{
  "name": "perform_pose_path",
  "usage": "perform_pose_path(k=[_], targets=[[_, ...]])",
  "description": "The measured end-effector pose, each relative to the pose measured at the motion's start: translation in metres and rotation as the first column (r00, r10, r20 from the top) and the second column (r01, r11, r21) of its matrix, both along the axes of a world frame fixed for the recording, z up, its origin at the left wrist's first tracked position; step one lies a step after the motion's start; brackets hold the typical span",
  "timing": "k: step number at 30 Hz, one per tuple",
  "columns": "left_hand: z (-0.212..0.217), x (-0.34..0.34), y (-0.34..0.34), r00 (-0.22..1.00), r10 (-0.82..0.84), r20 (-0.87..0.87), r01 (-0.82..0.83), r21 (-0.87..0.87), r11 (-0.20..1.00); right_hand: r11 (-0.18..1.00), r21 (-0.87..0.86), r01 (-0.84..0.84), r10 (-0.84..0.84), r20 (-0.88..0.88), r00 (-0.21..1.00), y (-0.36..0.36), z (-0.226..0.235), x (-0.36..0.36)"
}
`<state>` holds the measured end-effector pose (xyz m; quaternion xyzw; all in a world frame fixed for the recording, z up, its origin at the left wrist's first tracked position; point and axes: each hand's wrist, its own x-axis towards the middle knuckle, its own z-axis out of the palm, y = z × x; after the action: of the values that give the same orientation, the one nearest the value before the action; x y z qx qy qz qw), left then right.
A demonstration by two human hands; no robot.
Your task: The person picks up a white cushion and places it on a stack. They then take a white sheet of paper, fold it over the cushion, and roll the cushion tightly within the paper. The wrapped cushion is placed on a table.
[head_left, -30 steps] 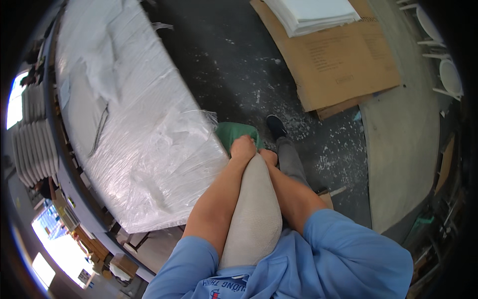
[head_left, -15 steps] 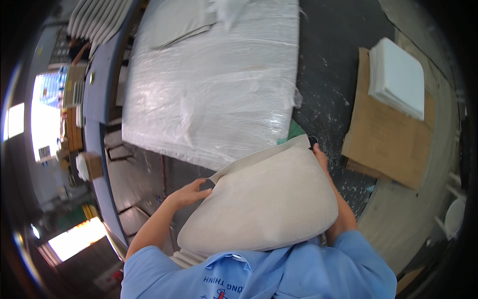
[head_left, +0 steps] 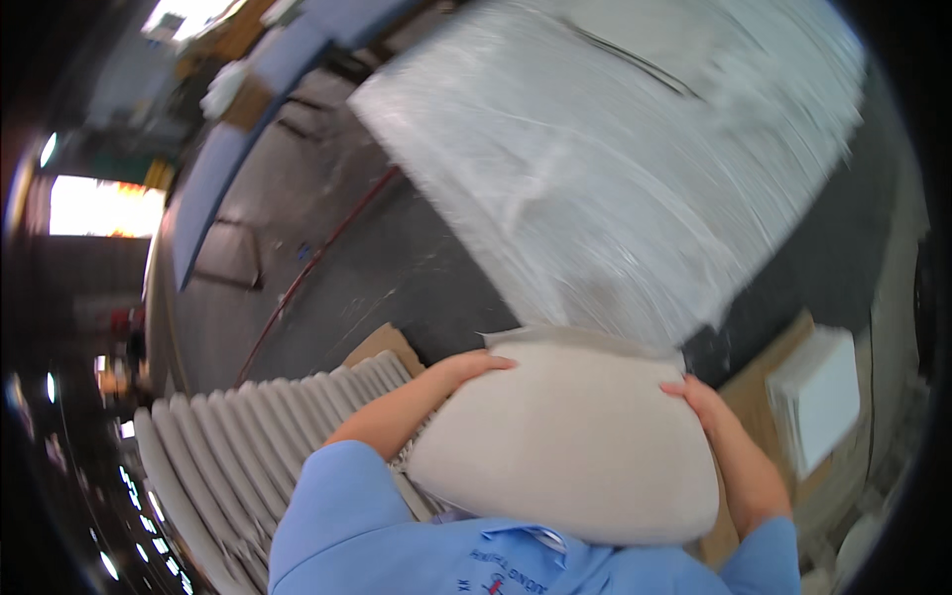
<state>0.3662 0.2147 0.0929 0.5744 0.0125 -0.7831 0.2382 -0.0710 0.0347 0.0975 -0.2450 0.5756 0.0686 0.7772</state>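
Holding a big beige cushion (head_left: 570,446) flat against the chest, both hands on its far corners, probably because it's too wide and floppy to carry one-handed. Left hand (head_left: 474,369) has its fingers curled over the top left edge; right hand (head_left: 702,402) does the same on the right edge, so both are closed on it. Beyond it sits a plastic-wrapped slab (head_left: 635,149) on a surface. A row of similar pale curved panels (head_left: 248,436) stands on edge at lower left, and a white stack (head_left: 818,397) rests on cardboard (head_left: 759,382) at right, kept off the dirty floor I guess.
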Motion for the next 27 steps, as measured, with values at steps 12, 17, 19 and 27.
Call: perform_pose_path(k=[12,17,19,27], targets=[[-0.011,-0.01,0.02,0.557,-0.414,0.72,0.589,0.009,0.808,0.953,0.085,-0.291,0.298,-0.093,0.95,-0.015,-0.059,0.017],[0.042,-0.073,0.089,0.708,0.362,0.606,-0.318,-0.184,0.93,0.937,-0.049,-0.346,0.347,0.019,0.938,0.002,-0.01,0.046],[0.079,-0.111,0.127,0.645,0.726,0.24,-0.602,-0.426,0.676,0.935,-0.101,-0.339,0.348,0.083,0.934,0.005,0.013,0.053],[0.209,-0.233,0.21,0.203,0.97,-0.134,-0.856,-0.506,0.109,0.926,-0.24,-0.292,0.372,0.446,0.814,0.04,0.104,0.103]])
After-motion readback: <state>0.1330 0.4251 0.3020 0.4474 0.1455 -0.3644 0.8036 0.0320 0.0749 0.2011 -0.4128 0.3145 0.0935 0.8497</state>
